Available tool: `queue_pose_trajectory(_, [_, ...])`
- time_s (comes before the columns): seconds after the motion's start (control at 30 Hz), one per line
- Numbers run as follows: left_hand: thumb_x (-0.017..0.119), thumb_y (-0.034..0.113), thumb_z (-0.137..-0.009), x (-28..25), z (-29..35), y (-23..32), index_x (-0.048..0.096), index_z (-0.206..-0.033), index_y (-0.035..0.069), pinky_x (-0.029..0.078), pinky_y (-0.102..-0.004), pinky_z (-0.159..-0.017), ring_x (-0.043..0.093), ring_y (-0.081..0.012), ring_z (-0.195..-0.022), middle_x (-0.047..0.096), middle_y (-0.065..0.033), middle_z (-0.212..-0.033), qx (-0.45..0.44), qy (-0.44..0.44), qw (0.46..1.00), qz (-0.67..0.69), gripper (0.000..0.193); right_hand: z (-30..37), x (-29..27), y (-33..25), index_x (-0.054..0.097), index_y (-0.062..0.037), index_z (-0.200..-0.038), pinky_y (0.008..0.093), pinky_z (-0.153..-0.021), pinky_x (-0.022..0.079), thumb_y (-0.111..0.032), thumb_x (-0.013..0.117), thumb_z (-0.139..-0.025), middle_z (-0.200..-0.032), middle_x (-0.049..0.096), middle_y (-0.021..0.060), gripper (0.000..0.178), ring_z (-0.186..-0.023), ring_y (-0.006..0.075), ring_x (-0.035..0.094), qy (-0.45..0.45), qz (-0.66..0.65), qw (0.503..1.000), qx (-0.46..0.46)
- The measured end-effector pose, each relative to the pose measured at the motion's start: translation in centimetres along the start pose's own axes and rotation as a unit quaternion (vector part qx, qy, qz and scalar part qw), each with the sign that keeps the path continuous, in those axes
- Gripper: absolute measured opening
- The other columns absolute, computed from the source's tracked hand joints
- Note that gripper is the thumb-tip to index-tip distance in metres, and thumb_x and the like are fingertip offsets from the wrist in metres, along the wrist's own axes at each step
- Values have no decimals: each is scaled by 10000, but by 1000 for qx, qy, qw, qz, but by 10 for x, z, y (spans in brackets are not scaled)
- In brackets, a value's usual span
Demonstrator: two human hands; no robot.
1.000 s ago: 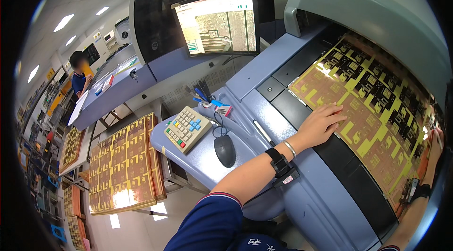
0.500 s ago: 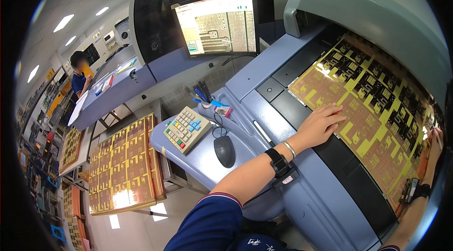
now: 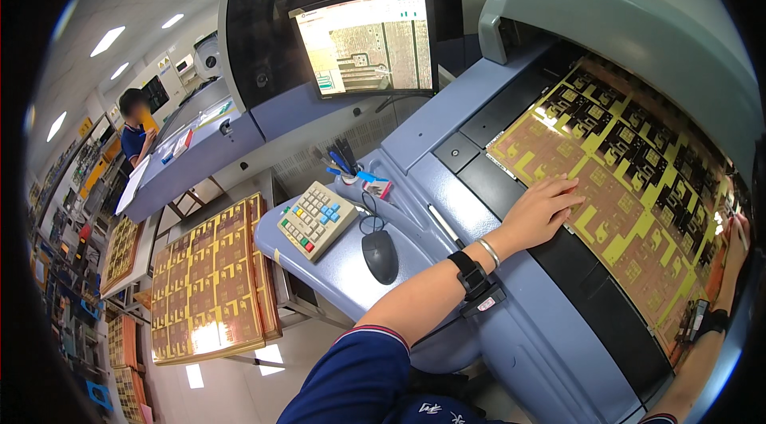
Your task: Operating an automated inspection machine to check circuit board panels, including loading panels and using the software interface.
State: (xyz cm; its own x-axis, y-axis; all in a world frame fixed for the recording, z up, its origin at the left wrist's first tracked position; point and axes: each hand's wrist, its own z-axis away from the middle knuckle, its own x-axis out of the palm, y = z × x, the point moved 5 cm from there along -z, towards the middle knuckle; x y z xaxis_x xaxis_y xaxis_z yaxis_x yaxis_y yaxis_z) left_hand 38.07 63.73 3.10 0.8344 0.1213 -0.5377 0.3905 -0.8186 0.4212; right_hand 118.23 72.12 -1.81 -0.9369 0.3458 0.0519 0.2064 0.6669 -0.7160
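Observation:
A large copper-and-yellow circuit board panel [image 3: 594, 209] lies on the bed of the blue-grey machine, its far part shining dark under the light. My left hand [image 3: 542, 212] rests on the panel's left edge with fingers stretched out, palm down, holding nothing. At the far right rim, my right hand [image 3: 736, 244] is over the panel's right side, its fingers closed around a slim white pen-like tool [image 3: 743, 231]. The fisheye edge squeezes that hand, so its fingertips are hard to make out.
Left of my forearm are a black mouse [image 3: 380, 256], a beige keypad [image 3: 317, 219] and a pen holder [image 3: 348, 173]. A monitor [image 3: 371, 45] shows magnified traces. Stacked panels [image 3: 209, 280] lie on a lower table. The machine's hood [image 3: 622, 17] arches over the bed. A co-worker [image 3: 134, 133] stands far left.

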Motion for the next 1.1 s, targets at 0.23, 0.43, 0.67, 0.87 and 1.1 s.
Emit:
queue_pose_trajectory(0.23, [608,65,-905,7,-6,-1,672,-1217,114,398,-427,-1079,450,-332,-1353,554,-108,-1386,-2,-10,1000,3,322,0,6,0,644,-56,-1165,187,-622,477,-168,615,-982,-938,664,14,216,-795,64,621,5,-4,1000,-2])
queue_pose_trajectory(0.43, [612,63,-902,2,-2,1,671,-1217,112,402,-428,-1078,450,-334,-1354,554,-110,-1387,-6,-11,1000,-3,324,8,18,2,644,-57,-1163,186,-618,476,-168,615,-981,-935,663,13,215,-792,62,620,1,-13,1000,-3])
queue_pose_trajectory(0.67, [628,42,-876,18,-9,2,672,-1209,111,438,-418,-1047,498,-339,-1299,557,-114,-1381,21,-19,1000,5,343,32,110,-69,645,-57,-1161,185,-613,474,-168,616,-980,-932,663,13,214,-788,61,619,33,1,999,3])
queue_pose_trajectory(0.87, [653,17,-828,2,-6,-5,697,-1150,75,478,-422,-993,558,-347,-1207,609,-146,-1294,5,6,998,54,330,48,165,-183,668,-56,-1070,216,-646,475,-150,668,-931,-854,653,15,168,-754,79,608,86,279,956,-26])
queue_pose_trajectory(1.1, [635,-16,-848,-2,-13,14,696,-1170,72,471,-388,-984,574,-308,-1186,606,-135,-1313,-4,-28,999,17,340,64,226,-247,631,19,-941,247,-533,454,-17,615,-905,-702,620,53,53,-581,105,582,141,190,971,-25])
